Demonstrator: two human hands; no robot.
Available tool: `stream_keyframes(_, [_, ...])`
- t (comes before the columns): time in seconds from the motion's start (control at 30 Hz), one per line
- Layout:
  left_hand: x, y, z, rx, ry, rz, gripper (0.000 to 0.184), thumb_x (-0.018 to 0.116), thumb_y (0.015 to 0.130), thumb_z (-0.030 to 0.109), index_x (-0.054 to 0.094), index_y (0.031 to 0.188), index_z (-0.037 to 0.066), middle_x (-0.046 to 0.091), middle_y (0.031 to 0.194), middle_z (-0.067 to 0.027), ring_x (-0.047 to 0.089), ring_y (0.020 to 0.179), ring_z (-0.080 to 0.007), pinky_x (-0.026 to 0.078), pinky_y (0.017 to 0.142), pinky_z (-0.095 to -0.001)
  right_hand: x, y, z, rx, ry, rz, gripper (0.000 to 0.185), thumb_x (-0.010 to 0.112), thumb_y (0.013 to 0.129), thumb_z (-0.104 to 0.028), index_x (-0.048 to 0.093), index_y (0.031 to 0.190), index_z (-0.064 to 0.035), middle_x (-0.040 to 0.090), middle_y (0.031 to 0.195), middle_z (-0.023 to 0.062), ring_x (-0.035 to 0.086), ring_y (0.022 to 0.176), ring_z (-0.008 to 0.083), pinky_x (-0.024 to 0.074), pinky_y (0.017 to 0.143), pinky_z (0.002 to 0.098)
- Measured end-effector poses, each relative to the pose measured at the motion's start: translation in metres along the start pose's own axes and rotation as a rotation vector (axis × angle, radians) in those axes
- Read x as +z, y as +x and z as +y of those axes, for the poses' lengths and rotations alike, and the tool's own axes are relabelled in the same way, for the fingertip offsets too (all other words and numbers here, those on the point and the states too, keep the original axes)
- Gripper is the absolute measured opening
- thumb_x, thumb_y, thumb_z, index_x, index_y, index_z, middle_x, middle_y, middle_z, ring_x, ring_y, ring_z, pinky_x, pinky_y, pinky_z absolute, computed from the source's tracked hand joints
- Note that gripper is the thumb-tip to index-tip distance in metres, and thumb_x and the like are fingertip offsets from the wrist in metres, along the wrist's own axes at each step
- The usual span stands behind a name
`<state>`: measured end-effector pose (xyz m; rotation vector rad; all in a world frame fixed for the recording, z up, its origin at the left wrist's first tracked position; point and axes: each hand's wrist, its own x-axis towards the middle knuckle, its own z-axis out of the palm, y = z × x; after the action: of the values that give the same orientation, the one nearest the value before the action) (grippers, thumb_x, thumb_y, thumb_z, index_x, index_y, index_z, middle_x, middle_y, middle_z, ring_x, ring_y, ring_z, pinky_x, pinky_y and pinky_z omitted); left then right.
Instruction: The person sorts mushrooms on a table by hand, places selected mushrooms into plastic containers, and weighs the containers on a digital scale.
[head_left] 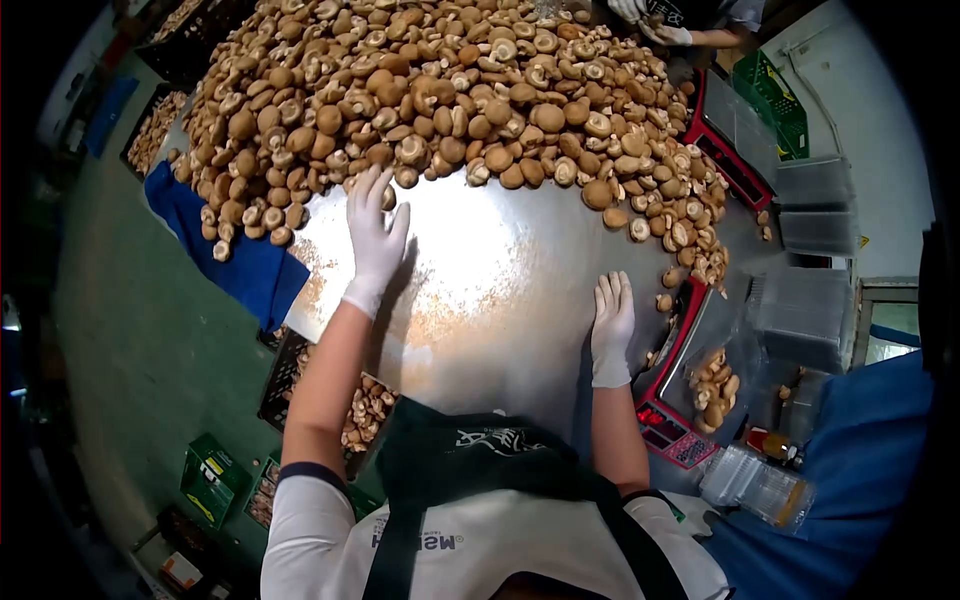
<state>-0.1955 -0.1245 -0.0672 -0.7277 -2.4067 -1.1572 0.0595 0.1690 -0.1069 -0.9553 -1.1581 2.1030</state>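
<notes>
A large heap of brown mushrooms (400, 90) covers the far part of the metal table (480, 260). My left hand (376, 232), in a white glove, reaches to the near edge of the heap. Its fingers are stretched out, with the thumb apart, and a mushroom lies beside them. My right hand (612, 325), also gloved, is over the table at the right, left of the red scale (675, 360). Its fingers point forward, extended, and nothing shows in it. Several mushrooms (714, 390) lie in clear plastic on that scale.
A second red scale (735, 140) stands farther back. Stacked clear trays (800, 310) are at the right. Blue cloth (225, 250) hangs over the left edge. A crate of mushrooms (368, 410) is below my left arm. Across the heap are a co-worker's gloved hands (660, 25).
</notes>
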Motion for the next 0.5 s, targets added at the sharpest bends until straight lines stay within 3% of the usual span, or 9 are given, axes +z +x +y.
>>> stream_keyframes(0.07, [0.020, 0.054, -0.003, 0.117, 0.117, 0.043, 0.052, 0.068, 0.088, 0.025, 0.054, 0.135, 0.009, 0.051, 0.139, -0.0166, 0.041, 0.135, -0.0356, 0.026, 0.116, -0.0490, 0.015, 0.035, -0.009, 0.068, 0.098, -0.064, 0.070, 0.039, 0.106, -0.041, 0.017, 0.152, 0.0063, 0.023, 0.159, 0.0221, 0.030, 0.145, 0.0345, 0.0248, 0.120, 0.0427])
stream_keyframes(0.13, [0.039, 0.104, -0.006, 0.093, 0.226, 0.029, 0.058, 0.068, 0.087, 0.039, 0.055, 0.135, 0.009, 0.052, 0.140, -0.0163, 0.042, 0.135, -0.0358, 0.024, 0.116, -0.0492, 0.037, 0.074, -0.018, 0.154, 0.212, -0.105, 0.078, 0.040, 0.104, -0.048, 0.015, 0.152, 0.0070, 0.022, 0.159, 0.0218, 0.028, 0.146, 0.0335, 0.0226, 0.121, 0.0427])
stream_keyframes(0.27, [0.079, 0.183, -0.012, -0.025, 0.606, -0.250, 0.078, 0.054, 0.084, 0.070, 0.057, 0.136, 0.013, 0.058, 0.137, -0.0139, 0.041, 0.135, -0.0376, 0.023, 0.117, -0.0471, 0.085, 0.128, -0.034, 0.364, 0.480, -0.193, 0.091, 0.042, 0.100, -0.058, 0.010, 0.152, 0.0085, 0.024, 0.158, 0.0207, 0.026, 0.146, 0.0328, 0.0216, 0.122, 0.0421])
stream_keyframes(0.33, [0.100, 0.206, -0.006, -0.114, 0.571, -0.394, 0.081, 0.053, 0.081, 0.076, 0.058, 0.136, 0.016, 0.056, 0.139, -0.0122, 0.042, 0.135, -0.0361, 0.023, 0.116, -0.0472, 0.107, 0.160, -0.023, 0.387, 0.529, -0.391, 0.092, 0.044, 0.098, -0.062, 0.017, 0.151, 0.0077, 0.031, 0.154, 0.0182, 0.030, 0.144, 0.0304, 0.0228, 0.121, 0.0424])
stream_keyframes(0.4, [0.119, 0.216, 0.000, -0.110, 0.582, -0.450, 0.085, 0.054, 0.078, 0.079, 0.060, 0.133, 0.014, 0.054, 0.141, -0.0144, 0.045, 0.133, -0.0356, 0.027, 0.113, -0.0495, 0.142, 0.176, -0.023, 0.381, 0.481, -0.400, 0.080, 0.044, 0.099, -0.059, 0.031, 0.148, 0.0023, 0.040, 0.148, 0.0160, 0.038, 0.138, 0.0293, 0.0293, 0.118, 0.0408])
stream_keyframes(0.47, [0.136, 0.208, -0.005, -0.017, 0.577, -0.315, 0.085, 0.055, 0.077, 0.079, 0.061, 0.132, 0.016, 0.055, 0.140, -0.0154, 0.047, 0.132, -0.0353, 0.024, 0.114, -0.0531, 0.173, 0.183, -0.025, 0.273, 0.243, -0.412, 0.071, 0.047, 0.098, -0.059, 0.039, 0.143, -0.0036, 0.048, 0.139, 0.0126, 0.045, 0.131, 0.0264, 0.0367, 0.112, 0.0400])
stream_keyframes(0.5, [0.139, 0.204, 0.001, -0.020, 0.573, -0.342, 0.084, 0.055, 0.077, 0.079, 0.061, 0.133, 0.017, 0.054, 0.140, -0.0154, 0.047, 0.131, -0.0353, 0.022, 0.114, -0.0553, 0.175, 0.205, -0.015, 0.473, 0.337, -0.371, 0.067, 0.051, 0.096, -0.060, 0.045, 0.138, -0.0081, 0.053, 0.133, 0.0122, 0.052, 0.125, 0.0263, 0.0430, 0.107, 0.0408])
